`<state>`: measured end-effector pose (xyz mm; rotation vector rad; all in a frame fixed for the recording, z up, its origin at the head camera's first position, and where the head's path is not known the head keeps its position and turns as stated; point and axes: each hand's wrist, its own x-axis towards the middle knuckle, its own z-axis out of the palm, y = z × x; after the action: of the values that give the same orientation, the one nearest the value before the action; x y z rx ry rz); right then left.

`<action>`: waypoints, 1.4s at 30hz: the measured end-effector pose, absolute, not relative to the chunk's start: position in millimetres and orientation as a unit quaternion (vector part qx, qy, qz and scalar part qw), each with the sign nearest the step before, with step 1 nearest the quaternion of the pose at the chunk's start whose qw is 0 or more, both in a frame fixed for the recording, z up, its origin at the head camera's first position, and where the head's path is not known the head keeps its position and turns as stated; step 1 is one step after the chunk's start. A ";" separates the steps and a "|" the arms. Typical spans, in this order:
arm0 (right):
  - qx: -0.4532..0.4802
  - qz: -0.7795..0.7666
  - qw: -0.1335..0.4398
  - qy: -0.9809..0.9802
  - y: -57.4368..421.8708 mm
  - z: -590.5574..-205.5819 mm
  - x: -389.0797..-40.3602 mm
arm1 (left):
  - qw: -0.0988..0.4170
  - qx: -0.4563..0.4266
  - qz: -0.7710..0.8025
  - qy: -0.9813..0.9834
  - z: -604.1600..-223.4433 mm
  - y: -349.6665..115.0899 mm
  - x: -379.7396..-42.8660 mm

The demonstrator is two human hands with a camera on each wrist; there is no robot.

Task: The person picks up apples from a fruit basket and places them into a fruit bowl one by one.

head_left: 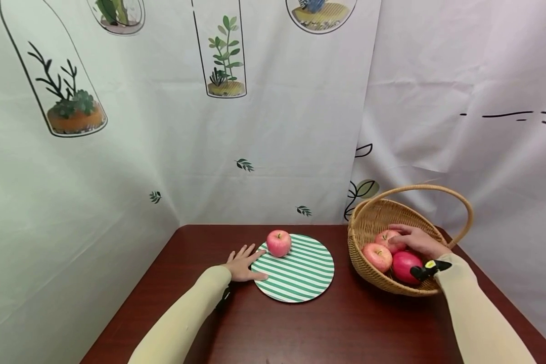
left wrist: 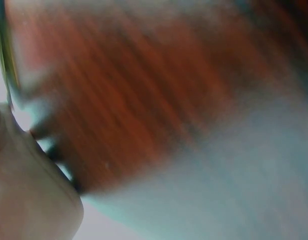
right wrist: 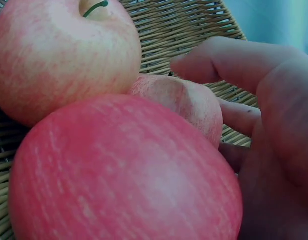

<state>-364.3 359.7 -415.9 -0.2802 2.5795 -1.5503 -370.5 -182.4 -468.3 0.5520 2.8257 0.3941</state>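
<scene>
My right hand (head_left: 416,239) reaches into the tilted wicker basket (head_left: 364,275), its thumb and fingers curled about the rear apple (head_left: 389,241). In the right wrist view, that apple (right wrist: 196,107) lies between the thumb and the fingers, partly hidden by two nearer apples. One is a pale pink apple (right wrist: 68,55) with a green stem, the other a deep red apple (right wrist: 123,175). My left hand (head_left: 243,266), fingers spread, rests at the left edge of a round green-and-white striped mat (head_left: 300,275). Just beyond its fingertips, a pink apple (head_left: 278,243) sits on the mat's upper left.
The basket's tall arched handle (head_left: 418,187) rises over its right side. A dark red-brown table (head_left: 327,328) carries everything, bounded at the back and sides by a white printed curtain (head_left: 273,131). The left wrist view is mostly blurred wood.
</scene>
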 end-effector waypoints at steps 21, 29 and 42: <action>-0.107 -0.436 0.053 0.892 354.7 -413.5 -360.7 | 0.119 0.192 0.139 0.964 -461.1 -179.7 -364.2; -0.114 -0.409 0.036 0.904 352.8 -416.0 -365.5 | 0.119 0.192 0.142 0.964 -462.1 -181.4 -363.7; -0.128 -0.326 0.011 0.936 344.6 -413.2 -368.4 | 0.123 0.193 0.153 0.961 -469.7 -185.7 -370.0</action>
<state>-368.4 344.6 -413.2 -0.3984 2.9214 -1.0184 -370.0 -185.7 -469.7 0.5643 2.8035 0.4466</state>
